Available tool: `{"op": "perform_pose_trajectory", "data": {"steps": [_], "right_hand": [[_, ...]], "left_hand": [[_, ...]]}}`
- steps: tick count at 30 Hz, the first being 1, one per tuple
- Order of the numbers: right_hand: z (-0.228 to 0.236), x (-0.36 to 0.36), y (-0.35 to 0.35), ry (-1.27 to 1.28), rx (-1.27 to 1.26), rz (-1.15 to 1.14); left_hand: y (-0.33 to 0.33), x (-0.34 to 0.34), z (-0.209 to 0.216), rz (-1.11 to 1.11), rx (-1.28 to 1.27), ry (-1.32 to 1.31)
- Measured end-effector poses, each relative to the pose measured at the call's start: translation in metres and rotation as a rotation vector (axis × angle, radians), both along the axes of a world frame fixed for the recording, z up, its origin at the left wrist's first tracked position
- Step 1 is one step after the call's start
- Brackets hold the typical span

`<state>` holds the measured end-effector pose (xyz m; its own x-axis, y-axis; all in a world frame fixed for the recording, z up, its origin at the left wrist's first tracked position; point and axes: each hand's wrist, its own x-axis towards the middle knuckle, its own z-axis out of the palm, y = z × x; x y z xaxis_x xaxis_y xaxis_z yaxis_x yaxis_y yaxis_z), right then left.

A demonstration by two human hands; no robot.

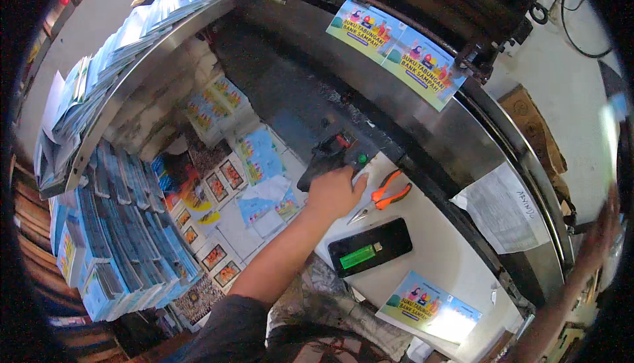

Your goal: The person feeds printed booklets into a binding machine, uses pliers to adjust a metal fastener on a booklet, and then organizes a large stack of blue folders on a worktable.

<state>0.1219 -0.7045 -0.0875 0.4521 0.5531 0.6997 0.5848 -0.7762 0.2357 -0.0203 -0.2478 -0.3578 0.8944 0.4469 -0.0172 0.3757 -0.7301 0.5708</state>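
My left hand [330,194] reaches forward, palm down, and touches a small black control box [323,158] with a green button and a red switch. Its thumb stands apart and the other fingertips are partly hidden against the box; nothing shows held in it. Close beside it on a white tabletop lie pliers [380,198] with orange and black handles. Nearer to me a black phone [370,247] has a green lighter-shaped stick [360,256] on top. My right forearm [574,284] rises along the right edge, smeared by motion, and its hand is too blurred to read.
A printed cover sheet [396,49] hangs on the machine's front; another [429,307] lies on the white tabletop. Tall stacks of blue booklets [125,231] stand at left, below a curved metal shelf [142,75] loaded with more. A white paper [505,208] sits on the machine's right side.
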Motion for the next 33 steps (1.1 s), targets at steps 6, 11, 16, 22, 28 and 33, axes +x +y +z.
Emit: {"op": "perform_pose_trajectory", "data": {"steps": [6,11,16,22,28,33], "right_hand": [[-0.132,0.016,0.078,0.231,-0.205,-0.147],[-0.161,-0.045,0.066,0.472,-0.193,-0.087],[-0.183,-0.183,0.031,1.042,-0.307,0.033],[-0.204,-0.239,0.019,1.090,-0.378,-0.005],[-0.221,-0.234,0.002,1.211,-0.200,-0.024],[-0.199,-0.221,0.006,1.344,-0.091,-0.016]], "left_hand": [[0.002,-0.002,0.003,0.009,-0.004,0.033],[0.003,-0.005,0.000,0.009,0.017,-0.007],[-0.002,-0.004,0.001,0.017,0.050,-0.028],[0.001,-0.002,-0.009,0.016,0.057,-0.068],[-0.002,-0.002,-0.002,0.004,0.062,-0.052],[0.001,-0.004,-0.002,-0.010,0.062,-0.044]]}}
